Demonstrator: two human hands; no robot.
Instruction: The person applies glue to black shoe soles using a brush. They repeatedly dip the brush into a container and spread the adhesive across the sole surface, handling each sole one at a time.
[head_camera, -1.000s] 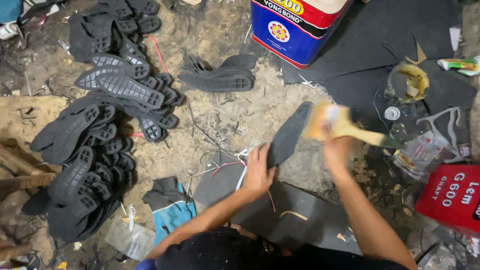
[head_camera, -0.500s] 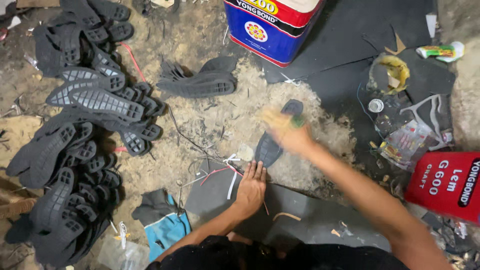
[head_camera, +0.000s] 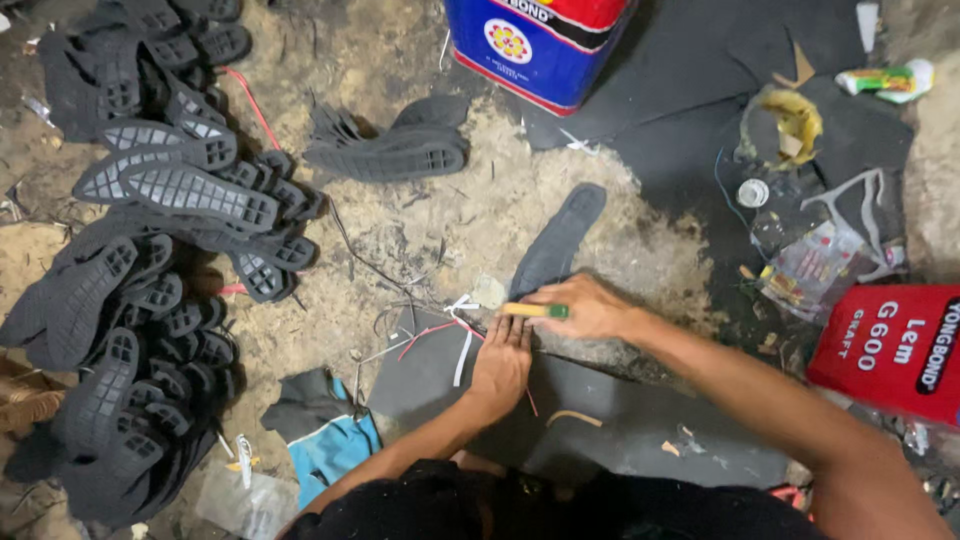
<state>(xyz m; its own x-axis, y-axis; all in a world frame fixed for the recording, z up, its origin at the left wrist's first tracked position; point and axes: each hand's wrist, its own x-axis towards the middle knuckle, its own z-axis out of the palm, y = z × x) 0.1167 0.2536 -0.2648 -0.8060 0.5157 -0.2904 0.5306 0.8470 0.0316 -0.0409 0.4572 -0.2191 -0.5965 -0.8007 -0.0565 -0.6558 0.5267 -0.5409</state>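
My right hand (head_camera: 590, 308) grips a brush w/ yellow handle (head_camera: 535, 311); left hand (head_camera: 503, 362) lies flat, open, on dark mat (head_camera: 620, 420). Black insole (head_camera: 558, 240) just beyond my hands, on the sandy floor (head_camera: 450, 230).

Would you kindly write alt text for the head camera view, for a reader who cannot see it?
Seen from above, a person's right hand holds a yellow-handled brush beside a black shoe insole on a dirty floor, while the left hand presses flat on a dark rubber sheet. A heap of black treaded shoe soles lies to the left, a blue and red tin can above.
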